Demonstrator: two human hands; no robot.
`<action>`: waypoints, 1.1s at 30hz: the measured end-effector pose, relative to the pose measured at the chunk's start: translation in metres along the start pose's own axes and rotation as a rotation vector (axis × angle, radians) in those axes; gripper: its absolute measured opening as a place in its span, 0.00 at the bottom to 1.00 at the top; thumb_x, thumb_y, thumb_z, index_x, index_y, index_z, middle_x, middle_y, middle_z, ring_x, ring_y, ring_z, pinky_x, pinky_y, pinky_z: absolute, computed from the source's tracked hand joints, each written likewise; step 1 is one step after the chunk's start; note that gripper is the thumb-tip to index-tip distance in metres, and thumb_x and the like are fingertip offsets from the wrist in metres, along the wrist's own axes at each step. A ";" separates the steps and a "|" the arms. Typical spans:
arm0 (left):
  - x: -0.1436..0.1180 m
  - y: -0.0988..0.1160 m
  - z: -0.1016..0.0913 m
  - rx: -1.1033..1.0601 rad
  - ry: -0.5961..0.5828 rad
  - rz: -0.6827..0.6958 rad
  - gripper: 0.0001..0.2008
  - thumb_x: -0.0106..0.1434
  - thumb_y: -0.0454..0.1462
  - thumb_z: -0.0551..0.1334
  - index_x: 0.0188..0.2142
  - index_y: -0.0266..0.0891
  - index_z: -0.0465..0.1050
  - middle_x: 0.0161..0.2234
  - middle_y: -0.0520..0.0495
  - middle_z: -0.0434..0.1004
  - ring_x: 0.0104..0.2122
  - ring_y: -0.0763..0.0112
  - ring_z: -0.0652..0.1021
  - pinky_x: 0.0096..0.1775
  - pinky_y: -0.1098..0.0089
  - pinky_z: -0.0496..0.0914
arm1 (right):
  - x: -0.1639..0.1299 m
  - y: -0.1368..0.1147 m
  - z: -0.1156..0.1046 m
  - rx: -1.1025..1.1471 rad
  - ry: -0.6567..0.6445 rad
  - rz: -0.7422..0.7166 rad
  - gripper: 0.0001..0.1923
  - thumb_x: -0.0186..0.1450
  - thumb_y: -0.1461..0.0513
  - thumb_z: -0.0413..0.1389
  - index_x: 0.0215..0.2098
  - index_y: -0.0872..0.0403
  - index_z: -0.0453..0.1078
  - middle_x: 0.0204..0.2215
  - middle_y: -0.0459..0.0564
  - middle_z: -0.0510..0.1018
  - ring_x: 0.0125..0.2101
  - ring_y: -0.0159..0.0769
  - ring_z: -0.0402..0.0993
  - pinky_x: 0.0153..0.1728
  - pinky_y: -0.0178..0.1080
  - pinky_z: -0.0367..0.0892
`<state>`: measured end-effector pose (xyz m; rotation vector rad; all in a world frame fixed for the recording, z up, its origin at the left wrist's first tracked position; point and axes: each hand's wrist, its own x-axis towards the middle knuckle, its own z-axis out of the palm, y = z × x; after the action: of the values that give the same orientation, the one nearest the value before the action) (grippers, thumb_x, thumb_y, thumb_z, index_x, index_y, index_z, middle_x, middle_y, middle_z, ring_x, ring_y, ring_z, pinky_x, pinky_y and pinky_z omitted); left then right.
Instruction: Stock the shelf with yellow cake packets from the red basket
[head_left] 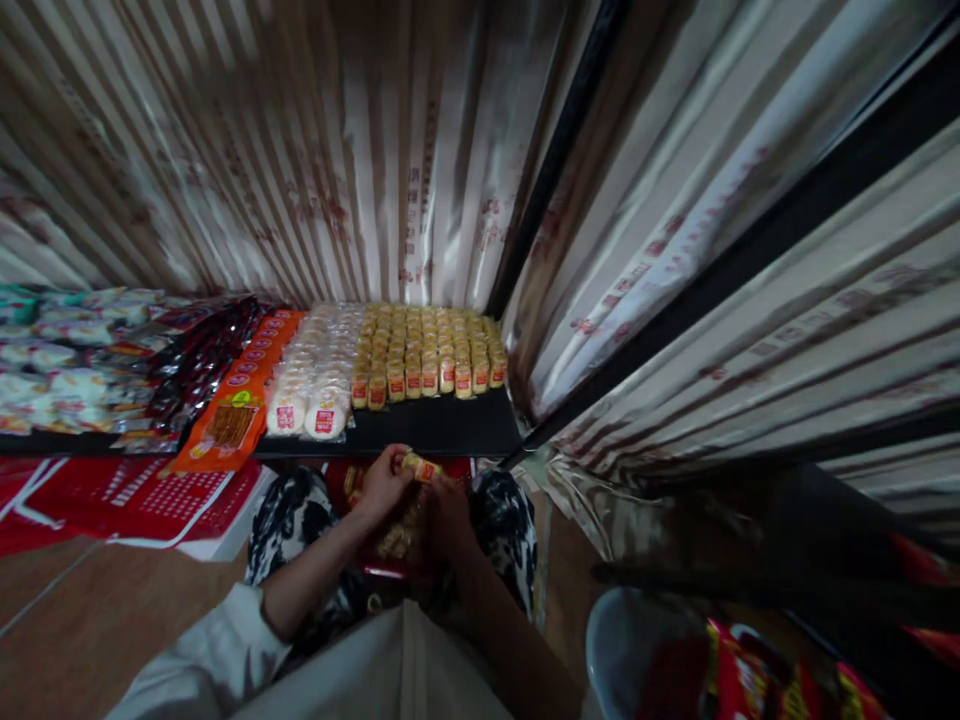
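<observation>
At the lower middle of the frame, the left hand (pixel 384 482) and right hand (pixel 444 510) were close together, both pinched on one small yellow packet (pixel 420 466) held just below the front edge of the black shelf (pixel 442 425). Above it, at the centre, rows of like yellow packets (pixel 427 345) already filled most of the shelf's right part, leaving a bare strip in front. A red bag of more packets (pixel 390 545) lay in the lap, seemingly not yet emptied, so stocking looked well advanced but unfinished.
</observation>
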<state>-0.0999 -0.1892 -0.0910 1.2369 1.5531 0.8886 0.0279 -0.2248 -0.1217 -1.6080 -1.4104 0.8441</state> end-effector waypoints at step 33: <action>0.131 0.163 0.139 1.020 -0.242 0.640 0.18 0.65 0.34 0.49 0.54 0.42 0.63 0.51 0.41 0.65 0.38 0.63 0.76 0.36 0.66 0.72 | 0.142 0.038 -0.071 -0.210 0.485 -0.262 0.27 0.61 0.68 0.40 0.59 0.63 0.57 0.58 0.63 0.62 0.60 0.43 0.54 0.58 0.52 0.56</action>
<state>0.0733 -0.0252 -0.0116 2.5536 1.4350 0.2223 0.1284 -0.0965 -0.1201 -1.5962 -1.3410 0.1389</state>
